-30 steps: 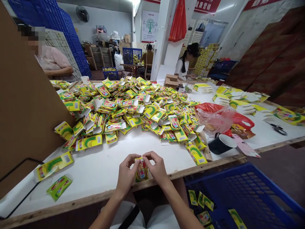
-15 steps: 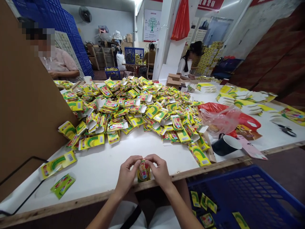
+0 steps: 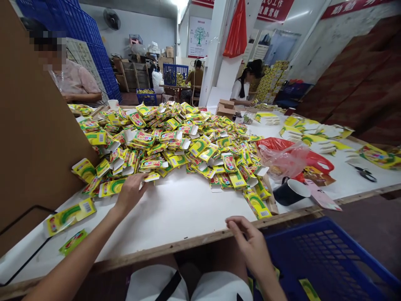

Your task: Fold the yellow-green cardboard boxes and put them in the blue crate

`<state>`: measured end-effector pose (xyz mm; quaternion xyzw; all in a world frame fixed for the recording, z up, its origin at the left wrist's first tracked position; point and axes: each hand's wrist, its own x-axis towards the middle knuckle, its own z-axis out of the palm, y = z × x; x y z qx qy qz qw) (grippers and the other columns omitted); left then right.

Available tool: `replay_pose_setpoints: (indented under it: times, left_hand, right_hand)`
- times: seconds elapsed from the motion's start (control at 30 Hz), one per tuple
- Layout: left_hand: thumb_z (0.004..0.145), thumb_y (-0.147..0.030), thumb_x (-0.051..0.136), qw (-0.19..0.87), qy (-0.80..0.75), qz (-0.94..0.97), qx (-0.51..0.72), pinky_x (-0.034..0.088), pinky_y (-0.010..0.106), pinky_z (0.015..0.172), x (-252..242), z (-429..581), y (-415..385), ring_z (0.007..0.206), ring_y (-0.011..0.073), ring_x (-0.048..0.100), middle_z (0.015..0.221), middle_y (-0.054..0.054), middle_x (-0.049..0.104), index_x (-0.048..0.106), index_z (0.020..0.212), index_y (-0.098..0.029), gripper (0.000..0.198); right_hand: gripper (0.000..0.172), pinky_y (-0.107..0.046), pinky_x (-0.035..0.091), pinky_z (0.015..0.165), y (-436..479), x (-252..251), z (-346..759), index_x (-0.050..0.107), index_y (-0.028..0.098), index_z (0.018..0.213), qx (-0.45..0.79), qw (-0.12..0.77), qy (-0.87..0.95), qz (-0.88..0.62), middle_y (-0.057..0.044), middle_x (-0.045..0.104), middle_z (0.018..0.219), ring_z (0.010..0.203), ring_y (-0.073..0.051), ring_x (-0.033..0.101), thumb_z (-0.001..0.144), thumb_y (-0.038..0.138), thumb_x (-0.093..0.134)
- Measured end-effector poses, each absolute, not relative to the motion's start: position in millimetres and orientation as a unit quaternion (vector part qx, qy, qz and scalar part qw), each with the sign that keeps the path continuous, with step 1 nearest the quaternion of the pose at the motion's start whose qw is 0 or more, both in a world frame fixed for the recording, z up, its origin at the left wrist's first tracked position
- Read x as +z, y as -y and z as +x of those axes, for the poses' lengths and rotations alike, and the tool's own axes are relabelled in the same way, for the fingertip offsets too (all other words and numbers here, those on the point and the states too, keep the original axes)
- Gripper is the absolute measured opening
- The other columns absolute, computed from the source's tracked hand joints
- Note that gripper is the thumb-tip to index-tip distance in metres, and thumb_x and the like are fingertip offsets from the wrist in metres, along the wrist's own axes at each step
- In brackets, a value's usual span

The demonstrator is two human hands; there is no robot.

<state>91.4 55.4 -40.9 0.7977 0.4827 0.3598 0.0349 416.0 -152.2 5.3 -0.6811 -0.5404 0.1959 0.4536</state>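
Note:
My left hand (image 3: 133, 193) reaches to the front edge of a heap of small yellow and green cartons (image 3: 169, 138). Its fingers are closed on the near side of one small carton (image 3: 152, 177); the fingertips are partly hidden. Over the table's front edge, to the right, is my right hand (image 3: 249, 238). Nothing is in it, and its loosely bent fingers stand apart from the thumb. Many cartons in the heap have white end flaps standing out. Below the right hand, yellow cartons (image 3: 308, 289) lie in a blue crate (image 3: 332, 251).
A dark mug (image 3: 283, 194), a pink flat item (image 3: 324, 198), a red plastic bag (image 3: 319, 161) and scissors (image 3: 365, 173) lie to the right. A cardboard panel (image 3: 37, 138) borders the left. Two people sit across the table; another sits farther back.
Both hands held a small carton at the table edge; it is gone from them. The left hand has moved forward and left to the heap; the right has moved right towards the crate.

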Motion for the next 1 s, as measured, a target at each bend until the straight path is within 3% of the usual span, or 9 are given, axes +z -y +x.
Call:
replay_pose_setpoints:
  times: [0.07,0.17,0.3,0.4,0.53,0.63,0.8,0.9,1.0]
  left_hand:
    - [0.085,-0.032,0.045,0.129,-0.482,0.763,0.412,0.044,0.036,0.082,-28.0,112.0,-28.2,0.09,0.0243,0.06,0.095,0.008,0.064,0.053,0.109,-0.019,0.029]
    - [0.088,-0.03,0.041,0.347,-0.398,0.751,0.397,0.046,0.03,0.074,-22.8,147.2,16.9,0.08,0.018,0.061,0.081,0.002,0.061,0.04,0.119,-0.021,0.033]
    - [0.089,-0.03,0.04,0.493,-0.351,0.667,0.434,0.047,0.028,0.071,-37.2,179.6,54.0,0.079,0.0148,0.06,0.084,0.001,0.059,0.032,0.113,-0.022,0.026]
    - [0.09,-0.03,0.041,0.521,-0.361,0.626,0.454,0.047,0.029,0.075,-45.5,187.9,61.5,0.082,0.0147,0.06,0.09,0.002,0.06,0.035,0.109,-0.023,0.021]
    - [0.088,-0.032,0.043,0.531,-0.359,0.632,0.435,0.047,0.033,0.083,-46.8,187.4,61.1,0.094,0.0191,0.06,0.103,0.007,0.063,0.045,0.114,-0.022,0.028]
    - [0.086,-0.032,0.047,0.527,-0.369,0.642,0.417,0.048,0.034,0.083,-46.2,184.9,60.4,0.092,0.0204,0.061,0.103,0.008,0.065,0.053,0.113,-0.02,0.03]
    - [0.086,-0.03,0.046,0.509,-0.368,0.653,0.423,0.046,0.035,0.088,-45.3,186.8,60.7,0.099,0.0219,0.06,0.106,0.008,0.066,0.064,0.096,-0.019,0.023]
    - [0.087,-0.027,0.045,0.484,-0.363,0.641,0.472,0.042,0.037,0.096,-46.0,195.1,63.2,0.112,0.0225,0.054,0.116,0.008,0.061,0.063,0.093,-0.019,0.02]
    - [0.089,-0.026,0.043,0.5,-0.366,0.6,0.507,0.046,0.035,0.09,-48.3,203.7,67.8,0.107,0.0204,0.057,0.116,0.008,0.062,0.054,0.102,-0.021,0.018]
  right_hand:
    - [0.02,-0.031,0.049,0.077,137.0,-4.9,385.4,0.063,0.019,0.087,0.217,0.477,0.554,-0.647,-0.009,0.067,0.096,0.089,-0.023,0.062,0.085,0.035,0.052]
    - [0.014,-0.034,0.047,0.087,115.9,-17.9,351.1,0.059,0.021,0.096,0.248,0.508,0.59,-0.576,-0.009,0.061,0.113,0.104,-0.022,0.057,0.085,0.027,0.052]
    - [0.016,-0.031,0.05,0.082,98.0,-34.4,335.5,0.053,0.022,0.101,0.287,0.525,0.603,-0.528,-0.006,0.064,0.099,0.093,-0.019,0.062,0.085,0.02,0.05]
    - [0.017,-0.028,0.051,0.078,93.3,-40.5,340.2,0.054,0.022,0.101,0.295,0.517,0.609,-0.524,-0.004,0.065,0.092,0.086,-0.018,0.063,0.084,0.019,0.049]
    - [0.027,-0.031,0.05,0.083,91.2,-37.7,350.2,0.058,0.022,0.11,0.332,0.481,0.636,-0.504,-0.005,0.066,0.104,0.093,-0.019,0.063,0.085,0.019,0.049]
    - [0.03,-0.033,0.049,0.086,87.8,-34.5,353.9,0.061,0.023,0.112,0.354,0.46,0.643,-0.499,-0.005,0.066,0.108,0.097,-0.019,0.062,0.085,0.018,0.05]
    - [0.022,-0.032,0.048,0.084,74.5,-34.0,354.3,0.068,0.022,0.097,0.361,0.462,0.645,-0.491,-0.005,0.068,0.096,0.093,-0.019,0.062,0.086,0.019,0.049]
    - [0.016,-0.03,0.048,0.081,67.4,-34.6,352.4,0.067,0.02,0.084,0.343,0.487,0.638,-0.488,-0.004,0.066,0.087,0.087,-0.018,0.062,0.085,0.02,0.052]
    - [0.012,-0.028,0.049,0.076,68.2,-34.2,350.4,0.062,0.02,0.093,0.34,0.528,0.605,-0.49,-0.002,0.065,0.084,0.082,-0.017,0.062,0.084,0.02,0.053]
